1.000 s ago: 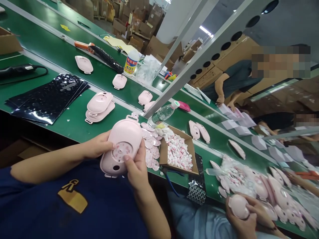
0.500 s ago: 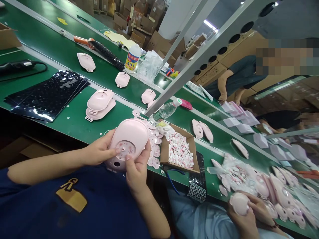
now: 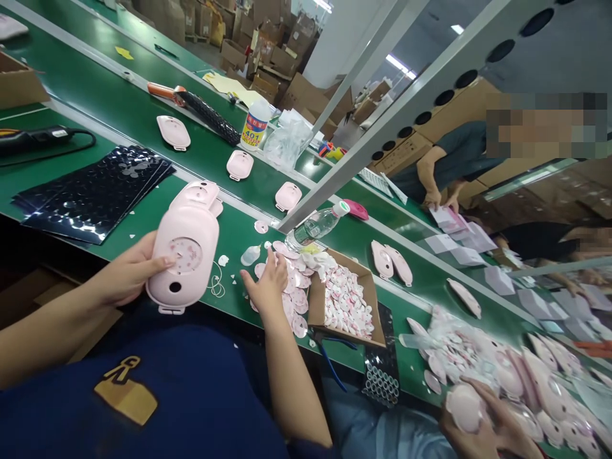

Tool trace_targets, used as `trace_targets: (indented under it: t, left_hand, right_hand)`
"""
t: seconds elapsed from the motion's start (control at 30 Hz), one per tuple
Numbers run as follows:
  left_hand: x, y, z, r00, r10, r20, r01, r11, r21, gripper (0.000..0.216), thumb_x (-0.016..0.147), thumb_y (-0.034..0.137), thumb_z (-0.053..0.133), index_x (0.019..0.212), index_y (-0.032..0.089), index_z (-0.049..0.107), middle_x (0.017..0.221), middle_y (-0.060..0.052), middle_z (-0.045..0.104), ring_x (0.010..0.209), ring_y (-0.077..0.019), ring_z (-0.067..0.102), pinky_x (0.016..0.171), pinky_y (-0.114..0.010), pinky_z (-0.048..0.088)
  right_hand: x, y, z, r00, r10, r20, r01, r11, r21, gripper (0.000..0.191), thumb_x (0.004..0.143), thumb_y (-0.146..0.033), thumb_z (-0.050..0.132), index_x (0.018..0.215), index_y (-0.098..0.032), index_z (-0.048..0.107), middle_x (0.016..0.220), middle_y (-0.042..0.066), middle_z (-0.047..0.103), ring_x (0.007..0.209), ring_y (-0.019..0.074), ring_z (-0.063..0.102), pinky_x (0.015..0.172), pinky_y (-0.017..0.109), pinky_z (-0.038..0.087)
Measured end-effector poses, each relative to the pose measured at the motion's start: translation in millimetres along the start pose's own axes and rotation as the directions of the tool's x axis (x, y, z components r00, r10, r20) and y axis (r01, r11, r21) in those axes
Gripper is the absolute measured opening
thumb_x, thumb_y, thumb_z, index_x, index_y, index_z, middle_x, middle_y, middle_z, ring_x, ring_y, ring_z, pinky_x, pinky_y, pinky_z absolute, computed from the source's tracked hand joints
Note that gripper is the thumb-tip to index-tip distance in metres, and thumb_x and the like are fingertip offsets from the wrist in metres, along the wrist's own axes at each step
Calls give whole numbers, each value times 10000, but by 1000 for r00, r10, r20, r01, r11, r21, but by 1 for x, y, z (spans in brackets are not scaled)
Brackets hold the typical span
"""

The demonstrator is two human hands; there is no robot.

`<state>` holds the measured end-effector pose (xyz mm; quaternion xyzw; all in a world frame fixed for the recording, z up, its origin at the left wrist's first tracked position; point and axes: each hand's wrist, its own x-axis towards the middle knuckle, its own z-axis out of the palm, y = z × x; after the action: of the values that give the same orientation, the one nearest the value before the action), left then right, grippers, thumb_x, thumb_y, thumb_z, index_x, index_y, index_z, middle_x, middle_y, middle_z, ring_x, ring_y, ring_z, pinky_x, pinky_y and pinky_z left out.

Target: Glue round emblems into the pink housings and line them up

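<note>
My left hand [image 3: 129, 271] grips a pale pink plastic housing [image 3: 190, 220], its thumb lying on the front beside a round, patterned inset. A black round spot and a slotted tab show at the housing's lower end. Over a heap of round pink printed discs [image 3: 299, 299], my right hand [image 3: 268, 284] is stretched out with thumb and fingers apart and nothing visible in it. Just beyond its thumb lies a small translucent squeeze bottle [image 3: 250, 255]. Thin white cord [image 3: 217, 285] rests between the two hands. More pink housings [image 3: 198, 191] lie behind the held one.
A cardboard box [image 3: 377, 312] of small white-and-pink pieces stands right of the discs, near a clear water bottle [image 3: 315, 226] and a slanting metal post [image 3: 325, 182]. Black sheets [image 3: 90, 191] lie at left. A co-worker's hands [image 3: 478, 421] hold a pink part at right.
The pink housing has moved left and now stays in my left hand alone. My right hand has let go of it and moved out over the discs.
</note>
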<state>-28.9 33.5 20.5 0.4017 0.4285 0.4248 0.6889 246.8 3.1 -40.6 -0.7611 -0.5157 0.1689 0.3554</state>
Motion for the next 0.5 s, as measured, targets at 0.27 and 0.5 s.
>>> trace_targets:
  t: [0.27,0.5]
  left_hand:
    - [1,-21,12,992,-6,126,-6,995,100,749,767,465,821,1410,200,543,1330,-156,691,1241,-412,630,974,-469,589]
    - [5,-39,28,952,142,270,-163,985,56,818,854,501,728,1541,205,397,1523,-158,534,1389,-395,503,1111,-501,473]
  right_hand:
    - [-4,-10,-13,985,-168,48,144,935,323,507,857,-573,492,1229,-228,482,1331,153,562,1223,276,583,1044,499,457]
    - [-94,-25,-71,920,-357,161,305,911,277,466,965,-446,505,1354,-218,392,1018,68,662,814,194,688,730,352,571]
